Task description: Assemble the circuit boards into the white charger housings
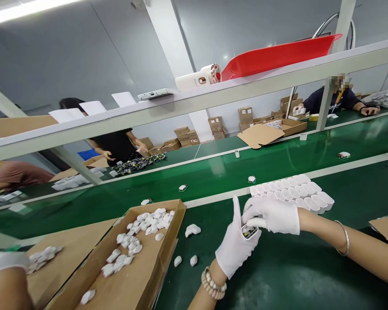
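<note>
Firstly, I judge slippage to be the main risk: a loose left grip on smooth glove fabric could let the white casing [249, 233] turn and fall to the green desk [287, 271]. Secondly, uneven pressure from my right hand [273, 214] could tilt or snag the electronics [247, 231] inside. Thirdly, a wide right-arm sweep could disturb the casing rows [294, 193], right of centre.

Position: the white casing is at lower centre of the frame, grasped in my left hand [236, 246], its opening visible and the electronics exposed. My right fingertips are at the upper edge of that opening; I cannot tell whether this grip pinches anything, since the fingers cover the contact.
</note>
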{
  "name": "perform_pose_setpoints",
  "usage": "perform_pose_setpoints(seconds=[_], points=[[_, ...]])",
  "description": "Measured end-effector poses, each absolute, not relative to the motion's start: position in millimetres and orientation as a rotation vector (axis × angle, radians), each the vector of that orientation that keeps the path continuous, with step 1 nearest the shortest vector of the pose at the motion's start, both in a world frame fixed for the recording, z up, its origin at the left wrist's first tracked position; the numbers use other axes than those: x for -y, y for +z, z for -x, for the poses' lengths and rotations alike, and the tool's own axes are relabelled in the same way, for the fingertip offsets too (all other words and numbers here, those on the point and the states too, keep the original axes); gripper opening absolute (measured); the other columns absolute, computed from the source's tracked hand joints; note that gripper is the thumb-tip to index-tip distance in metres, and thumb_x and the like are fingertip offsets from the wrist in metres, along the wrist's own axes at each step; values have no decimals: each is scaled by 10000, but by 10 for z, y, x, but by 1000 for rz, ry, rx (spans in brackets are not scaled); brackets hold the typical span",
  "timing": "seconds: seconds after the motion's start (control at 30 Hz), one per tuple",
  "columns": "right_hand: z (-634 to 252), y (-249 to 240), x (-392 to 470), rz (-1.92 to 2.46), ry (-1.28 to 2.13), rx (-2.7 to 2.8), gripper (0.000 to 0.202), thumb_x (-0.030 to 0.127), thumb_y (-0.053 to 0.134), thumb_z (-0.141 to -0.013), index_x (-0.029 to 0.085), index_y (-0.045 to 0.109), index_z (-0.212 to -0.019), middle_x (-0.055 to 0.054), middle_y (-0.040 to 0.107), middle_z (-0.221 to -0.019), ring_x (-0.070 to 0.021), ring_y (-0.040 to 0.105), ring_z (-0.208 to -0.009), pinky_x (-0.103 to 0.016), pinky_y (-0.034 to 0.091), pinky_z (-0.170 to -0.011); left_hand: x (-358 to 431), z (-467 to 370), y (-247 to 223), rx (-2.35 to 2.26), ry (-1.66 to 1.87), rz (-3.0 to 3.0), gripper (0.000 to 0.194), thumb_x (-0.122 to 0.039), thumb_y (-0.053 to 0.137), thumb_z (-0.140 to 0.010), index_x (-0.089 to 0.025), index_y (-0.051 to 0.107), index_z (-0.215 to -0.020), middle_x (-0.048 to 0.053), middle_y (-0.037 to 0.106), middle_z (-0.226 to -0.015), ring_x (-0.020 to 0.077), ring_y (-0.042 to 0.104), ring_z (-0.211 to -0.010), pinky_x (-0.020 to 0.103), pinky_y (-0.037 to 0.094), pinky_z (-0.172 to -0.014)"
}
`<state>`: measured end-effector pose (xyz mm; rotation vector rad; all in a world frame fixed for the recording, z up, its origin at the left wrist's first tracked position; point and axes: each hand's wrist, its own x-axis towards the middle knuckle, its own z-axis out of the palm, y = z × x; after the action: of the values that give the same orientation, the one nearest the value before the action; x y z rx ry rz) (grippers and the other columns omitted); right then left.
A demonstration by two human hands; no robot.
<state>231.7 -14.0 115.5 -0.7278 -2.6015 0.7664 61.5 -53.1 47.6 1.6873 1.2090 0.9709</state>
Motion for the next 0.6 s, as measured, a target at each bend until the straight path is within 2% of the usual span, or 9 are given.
perform_pose_setpoints(seconds=[0.13,0.23,0.4,0.5,0.6], points=[[-2309,1147,127,694,805,2594,200,222,594,-921,191,780,-988,-69,695,-967,-192,637,-877,-292,490,-781,513,-593,417,-1239,971,-1702,1089,-217,726,-713,-214,51,-1567,1,713,-745,227,674,-643,356,563,-670],[-2263,1097,130,742,781,2611,160,238,643,-883,163,785,-885,-66,684,-883,-179,630,-801,-272,485,-717,530,-581,343,-1231,954,-1761,1075,-237,712,-732,-204,42,-1572,-13,680,-692,209,638,-591,343,545,-641],[-2197,1032,129,888,725,2622,164,204,617,-856,137,747,-780,-65,649,-834,-154,568,-669,-268,439,-617,565,-625,351,-1306,921,-1817,1034,-301,660,-811,-171,-32,-1568,35,715,-827,188,636,-646,324,515,-676],[-2204,1020,126,857,731,2582,210,188,532,-909,148,729,-850,-70,646,-906,-170,589,-775,-275,462,-702,550,-657,419,-1369,940,-1671,1042,-261,620,-842,-159,-141,-1548,48,728,-884,190,657,-703,302,511,-675],[-2188,989,175,810,802,2562,197,307,575,-915,157,701,-893,-77,622,-1010,-188,588,-856,-297,472,-759,523,-665,442,-1418,984,-1577,1058,-154,585,-810,-156,-185,-1535,60,709,-988,193,664,-824,330,521,-800]])
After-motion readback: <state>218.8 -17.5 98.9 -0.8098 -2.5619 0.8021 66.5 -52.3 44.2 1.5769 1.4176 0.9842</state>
